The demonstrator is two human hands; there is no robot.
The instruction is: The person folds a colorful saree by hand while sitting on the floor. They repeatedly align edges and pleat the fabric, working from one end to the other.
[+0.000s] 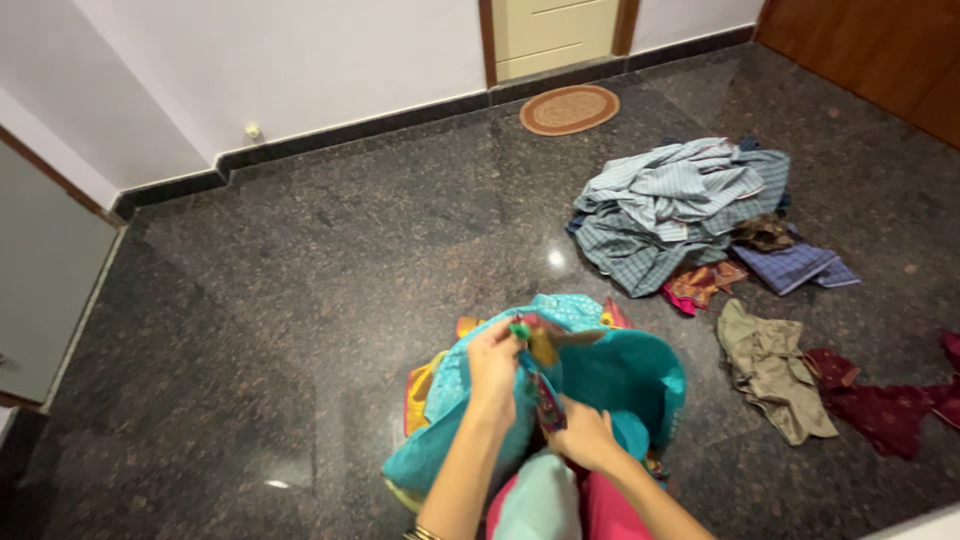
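Note:
A turquoise garment (620,375) with yellow and red trim hangs bunched in front of me over the dark floor. My left hand (494,365) pinches its upper edge near a green and yellow border. My right hand (583,435) grips a lower fold with a patterned dark red strip. Both forearms reach up from the bottom of the view, the left with bangles at the wrist.
A heap of blue-grey checked and striped clothes (680,205) lies on the granite floor at the right. Beside it are a khaki garment (770,370), maroon cloth (880,405) and a red-orange piece (700,283). A round mat (569,109) lies by the cream door (555,30).

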